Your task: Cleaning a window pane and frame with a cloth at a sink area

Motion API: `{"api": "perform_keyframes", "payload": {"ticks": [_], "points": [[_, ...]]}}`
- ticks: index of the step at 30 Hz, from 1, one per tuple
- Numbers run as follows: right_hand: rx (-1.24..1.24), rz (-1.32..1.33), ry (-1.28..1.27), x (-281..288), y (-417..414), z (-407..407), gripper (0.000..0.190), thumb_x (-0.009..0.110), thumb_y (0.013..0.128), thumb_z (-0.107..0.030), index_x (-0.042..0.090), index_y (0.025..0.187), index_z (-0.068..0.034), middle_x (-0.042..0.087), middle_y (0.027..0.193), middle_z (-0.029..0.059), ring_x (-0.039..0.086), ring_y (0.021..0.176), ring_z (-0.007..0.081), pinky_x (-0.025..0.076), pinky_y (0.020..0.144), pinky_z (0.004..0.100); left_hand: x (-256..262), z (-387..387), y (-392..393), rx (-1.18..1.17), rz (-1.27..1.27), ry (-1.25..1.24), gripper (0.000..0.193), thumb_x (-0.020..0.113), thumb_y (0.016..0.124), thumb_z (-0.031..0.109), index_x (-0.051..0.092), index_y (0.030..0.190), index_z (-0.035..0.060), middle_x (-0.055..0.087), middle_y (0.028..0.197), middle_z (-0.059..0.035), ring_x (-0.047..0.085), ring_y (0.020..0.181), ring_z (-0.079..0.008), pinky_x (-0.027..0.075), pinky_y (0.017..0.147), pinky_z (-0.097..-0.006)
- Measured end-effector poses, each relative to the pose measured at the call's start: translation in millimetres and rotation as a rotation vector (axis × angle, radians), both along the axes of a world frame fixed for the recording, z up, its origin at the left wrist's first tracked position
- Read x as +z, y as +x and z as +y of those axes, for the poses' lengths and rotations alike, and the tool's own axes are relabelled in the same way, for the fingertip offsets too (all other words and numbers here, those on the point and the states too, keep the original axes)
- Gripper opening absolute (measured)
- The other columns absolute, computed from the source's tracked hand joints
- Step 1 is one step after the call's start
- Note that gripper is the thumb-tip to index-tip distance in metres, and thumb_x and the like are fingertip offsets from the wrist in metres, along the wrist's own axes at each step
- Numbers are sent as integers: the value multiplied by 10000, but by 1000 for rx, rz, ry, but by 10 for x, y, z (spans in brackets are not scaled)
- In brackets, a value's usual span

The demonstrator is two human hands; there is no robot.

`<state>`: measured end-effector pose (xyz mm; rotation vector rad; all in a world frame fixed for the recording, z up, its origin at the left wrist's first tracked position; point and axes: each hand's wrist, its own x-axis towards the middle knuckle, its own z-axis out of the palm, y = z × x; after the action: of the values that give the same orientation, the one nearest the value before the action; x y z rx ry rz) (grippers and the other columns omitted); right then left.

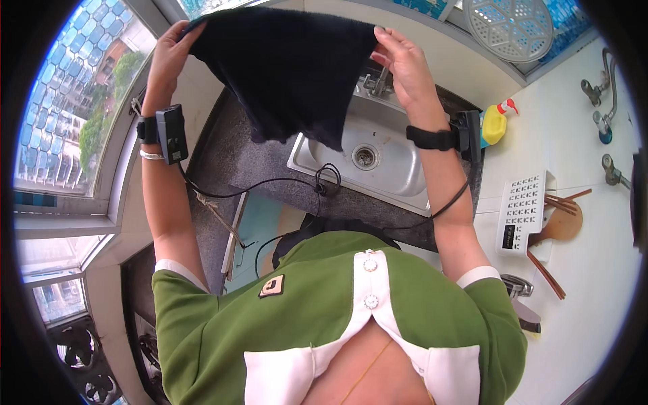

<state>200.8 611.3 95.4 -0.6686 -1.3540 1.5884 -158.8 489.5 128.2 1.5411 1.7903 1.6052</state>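
Observation:
A dark cloth [288,71] hangs spread between my two raised hands, its lower edge over the counter and the left side of a steel sink [400,187]. My left hand [174,53] pinches the cloth's upper left corner between thumb and fingers. At the upper right corner, my right hand [400,61] grips the cloth the same way. Behind the cloth and my right hand, the sink's faucet [375,85] is partly hidden. The drain [365,157] shows in the basin. Each wrist wears a strapped black device, and black cables run from them across my front.
A yellow bottle with a red spray top [493,124] stands right of the sink. On the right wall are a white perforated utensil holder [521,215] with chopsticks, and pipe valves [602,121]. A window [81,101] lies left, a stove [81,354] lower left. A cord [217,212] hangs near the counter.

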Motion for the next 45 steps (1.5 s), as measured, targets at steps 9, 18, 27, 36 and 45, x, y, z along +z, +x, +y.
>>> {"api": "perform_keyframes", "payload": {"ticks": [9, 18, 27, 36, 45], "points": [[321, -266, -54, -968, -453, -232, 165, 627, 894, -233, 671, 833, -86, 562, 729, -80, 468, 670, 31, 364, 636, 193, -446, -1118, -267, -203, 140, -626, 105, 622, 883, 109, 561, 944, 47, 509, 780, 61, 479, 760, -30, 393, 664, -206], [443, -518, -161, -1809, -976, -147, 309, 620, 889, -338, 668, 923, -34, 632, 793, 17, 557, 720, 110, 434, 667, 263, -1838, -888, -562, 378, 517, -676, 196, 659, 776, 105, 585, 933, 13, 644, 834, -170, 617, 812, -336, 481, 725, -407], [205, -930, 829, -2293, -1385, -726, 512, 598, 855, -258, 484, 1326, -89, 444, 1342, 248, 413, 1250, 402, 339, 1033, 501, -3023, -465, 450, 324, 601, -790, 591, 445, 934, 482, 359, 1432, 176, 261, 1485, -221, 191, 1367, -471, 133, 1045, -680], [230, -1092, 796, -3074, -1846, -1035, 570, 559, 871, -367, 449, 1368, -109, 298, 1463, 216, 212, 1384, 385, 109, 1095, 612, -3544, -650, 513, 512, 700, -869, 683, 424, 924, 521, 255, 1477, 158, 148, 1516, -246, 107, 1387, -476, 121, 1050, -674], [116, -947, 864, -3145, -2042, 337, 434, 598, 846, -234, 554, 1255, -97, 458, 1350, 162, 395, 1282, 317, 232, 1080, 526, -3693, 535, 332, 571, 702, -821, 705, 384, 933, 543, 232, 1478, 123, 158, 1492, -294, 114, 1376, -498, 141, 1041, -678]]}}
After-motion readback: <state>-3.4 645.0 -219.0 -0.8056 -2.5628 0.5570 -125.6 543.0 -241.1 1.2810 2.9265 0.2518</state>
